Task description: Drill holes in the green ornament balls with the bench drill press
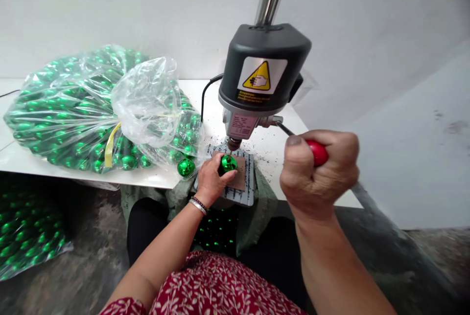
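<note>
Green ball (229, 163) sits on the board (240, 182) beneath the drill press (262, 70), pinched by the left hand (213, 178); right hand (319, 178) grips the red knob (318, 152). Drilling appears unfinished; whether bagged balls (128, 162) are drilled is unclear.

The person wears a dark red top (220, 285) printed with pale leaves on thin stems. The left sleeve (125, 307) has the same pattern and leaves the forearm uncovered. The trousers (145, 224) are black. At the wrist of the left hand (212, 180) there are a dark beaded bracelet (199, 202) and a broader silver bangle (197, 206).
</note>
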A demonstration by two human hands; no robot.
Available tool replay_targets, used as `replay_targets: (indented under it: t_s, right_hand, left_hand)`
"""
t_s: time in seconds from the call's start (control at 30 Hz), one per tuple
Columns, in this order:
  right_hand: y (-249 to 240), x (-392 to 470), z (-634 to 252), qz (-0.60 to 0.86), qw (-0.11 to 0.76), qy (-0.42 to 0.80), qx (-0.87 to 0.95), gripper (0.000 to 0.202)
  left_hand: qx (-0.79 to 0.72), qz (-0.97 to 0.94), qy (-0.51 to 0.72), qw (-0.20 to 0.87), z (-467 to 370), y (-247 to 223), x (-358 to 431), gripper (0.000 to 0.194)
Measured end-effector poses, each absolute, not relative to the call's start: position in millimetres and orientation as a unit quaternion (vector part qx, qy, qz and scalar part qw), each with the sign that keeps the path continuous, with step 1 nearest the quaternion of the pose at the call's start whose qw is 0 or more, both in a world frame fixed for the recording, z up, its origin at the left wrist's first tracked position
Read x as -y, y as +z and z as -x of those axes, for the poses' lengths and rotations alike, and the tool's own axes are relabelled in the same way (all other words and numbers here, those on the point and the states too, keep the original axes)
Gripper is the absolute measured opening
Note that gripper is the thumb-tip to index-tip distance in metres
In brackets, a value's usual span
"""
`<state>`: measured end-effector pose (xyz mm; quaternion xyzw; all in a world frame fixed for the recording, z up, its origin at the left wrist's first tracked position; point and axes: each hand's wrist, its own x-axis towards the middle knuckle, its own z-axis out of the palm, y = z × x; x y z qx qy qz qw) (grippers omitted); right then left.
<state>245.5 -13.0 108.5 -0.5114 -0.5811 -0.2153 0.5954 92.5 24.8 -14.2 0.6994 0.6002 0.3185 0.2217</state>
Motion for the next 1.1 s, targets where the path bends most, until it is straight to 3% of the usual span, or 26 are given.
replay_targets:
  t_s: [0.73, 0.9, 1.1]
  right_hand:
    - [68, 15, -243, 0.440, 0.626, -0.217, 0.606, 0.005]
    - [119, -5, -247, 0.478, 0.647, -0.211, 0.555, 0.013]
    - [185, -40, -252, 0.577, 0.622, -0.058, 0.526, 0.020]
  left_hand:
    - [-0.590, -0.697, 0.338, 0.229, -91, -17, -24, 0.044]
    - [-0.588, -0.689, 0.354, 0.233, -93, -18, -25, 0.041]
    - [-0.543, -0.700, 0.394, 0.244, -84, -21, -18, 0.042]
